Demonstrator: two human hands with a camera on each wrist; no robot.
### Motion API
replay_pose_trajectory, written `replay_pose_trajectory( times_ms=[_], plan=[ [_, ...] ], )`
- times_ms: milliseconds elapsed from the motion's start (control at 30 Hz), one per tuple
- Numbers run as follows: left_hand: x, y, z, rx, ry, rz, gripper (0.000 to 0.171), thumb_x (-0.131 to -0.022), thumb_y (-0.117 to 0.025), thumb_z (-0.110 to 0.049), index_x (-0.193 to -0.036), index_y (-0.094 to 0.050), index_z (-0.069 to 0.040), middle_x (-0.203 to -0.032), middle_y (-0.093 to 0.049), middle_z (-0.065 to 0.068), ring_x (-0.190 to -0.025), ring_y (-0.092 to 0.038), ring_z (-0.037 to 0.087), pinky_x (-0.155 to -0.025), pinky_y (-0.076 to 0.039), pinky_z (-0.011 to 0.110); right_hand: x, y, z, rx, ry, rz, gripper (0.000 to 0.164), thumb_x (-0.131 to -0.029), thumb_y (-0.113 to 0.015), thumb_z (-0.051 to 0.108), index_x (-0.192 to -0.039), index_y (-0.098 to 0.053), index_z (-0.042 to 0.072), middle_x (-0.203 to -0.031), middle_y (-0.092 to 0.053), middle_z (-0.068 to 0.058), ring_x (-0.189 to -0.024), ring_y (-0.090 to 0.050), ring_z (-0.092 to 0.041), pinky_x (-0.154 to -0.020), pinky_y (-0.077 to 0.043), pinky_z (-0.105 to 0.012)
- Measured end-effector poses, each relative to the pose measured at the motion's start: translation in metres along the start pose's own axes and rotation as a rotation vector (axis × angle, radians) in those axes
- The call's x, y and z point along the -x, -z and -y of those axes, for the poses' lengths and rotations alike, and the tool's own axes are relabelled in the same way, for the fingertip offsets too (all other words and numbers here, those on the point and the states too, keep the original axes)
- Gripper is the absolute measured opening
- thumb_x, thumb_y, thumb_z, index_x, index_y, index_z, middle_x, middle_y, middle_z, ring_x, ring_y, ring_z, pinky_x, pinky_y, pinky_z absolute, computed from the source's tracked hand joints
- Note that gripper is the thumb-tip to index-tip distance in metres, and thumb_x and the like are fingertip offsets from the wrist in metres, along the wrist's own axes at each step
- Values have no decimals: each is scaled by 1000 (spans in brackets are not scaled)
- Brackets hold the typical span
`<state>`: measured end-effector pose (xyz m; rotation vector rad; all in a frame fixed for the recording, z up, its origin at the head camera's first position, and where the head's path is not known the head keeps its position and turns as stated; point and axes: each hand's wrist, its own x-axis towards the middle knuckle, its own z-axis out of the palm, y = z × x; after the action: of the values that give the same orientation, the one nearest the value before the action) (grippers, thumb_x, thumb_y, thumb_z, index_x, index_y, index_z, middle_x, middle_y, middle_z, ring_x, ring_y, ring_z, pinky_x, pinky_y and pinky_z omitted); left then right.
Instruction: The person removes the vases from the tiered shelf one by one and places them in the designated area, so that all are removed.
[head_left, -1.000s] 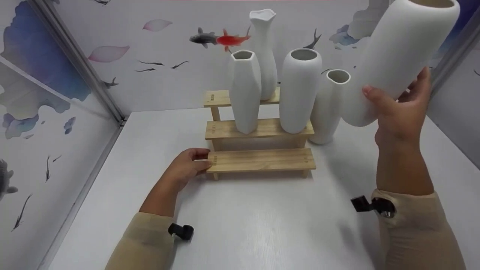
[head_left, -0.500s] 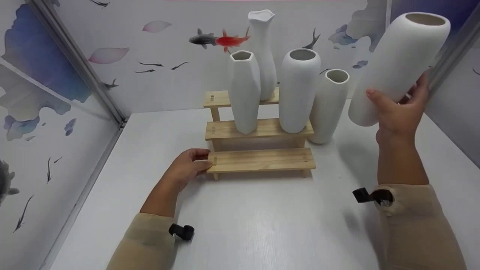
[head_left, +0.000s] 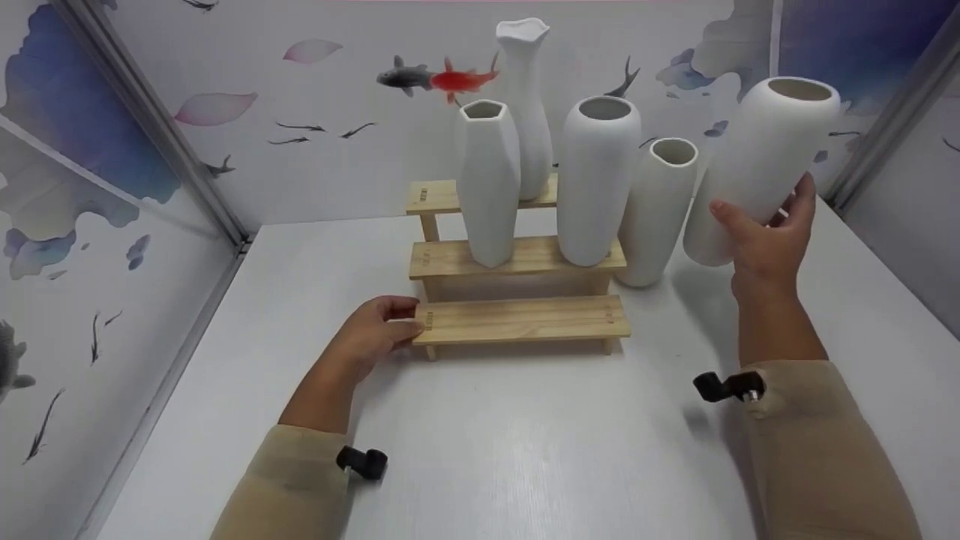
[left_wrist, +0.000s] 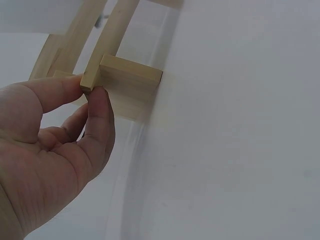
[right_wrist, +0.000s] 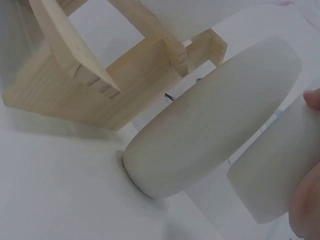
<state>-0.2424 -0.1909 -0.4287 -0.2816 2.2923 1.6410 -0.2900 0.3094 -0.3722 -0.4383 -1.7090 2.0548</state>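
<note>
A three-step wooden display stand (head_left: 517, 319) is on the table. My left hand (head_left: 367, 337) pinches the left end of its lowest step; in the left wrist view the thumb (left_wrist: 62, 90) lies on one face of the plank and the fingers on the other. Off to the right, my right hand (head_left: 772, 247) grips a smooth white vase (head_left: 776, 142) by its lower part. That vase leans to the right, its base above the table in the right wrist view. Just left of it, another white vase (head_left: 654, 221) stands on the table against the stand's right side.
On the middle step stand a faceted white vase (head_left: 489, 184) and a rounded white vase (head_left: 598, 184). A tall vase with a wavy rim (head_left: 531, 112) is on the top step. Painted panels (head_left: 330, 165) enclose the white table (head_left: 487, 450) at the back and sides.
My right hand has brought its vase down and to the left, closer to the vase standing on the table, and it leans less. The left hand and the stand have stayed put.
</note>
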Motion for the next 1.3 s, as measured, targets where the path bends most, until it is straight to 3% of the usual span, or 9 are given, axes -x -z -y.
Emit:
replay_pose_trajectory(
  times_ms=[200,800,1300],
  plan=[
    [-2,1,2,26,-9,8,50,-99,-72,-7,-147,-58,-8,-144,-62,11,-122,-67,23,-100,-61,31,-6,2,-13,47,-7,2,115,-74,-100,18,-160,-31,51,-166,-38,11,-156,-36,-16,-136,-22,-53],
    [-3,0,2,0,11,0,49,-100,-72,-9,-147,-59,-11,-144,-62,9,-124,-65,23,-104,-60,34,-24,18,-42,116,-153,14,124,-75,-100,26,-164,-20,55,-174,-29,12,-163,-27,-15,-139,-14,-48],
    [-1,1,3,14,-17,10,51,-99,-72,-7,-147,-58,-8,-145,-62,11,-123,-66,22,-103,-60,32,-23,24,-50,133,-141,68,123,-77,-98,19,-165,-19,54,-176,-27,11,-163,-26,-15,-139,-14,-42]
  ],
)
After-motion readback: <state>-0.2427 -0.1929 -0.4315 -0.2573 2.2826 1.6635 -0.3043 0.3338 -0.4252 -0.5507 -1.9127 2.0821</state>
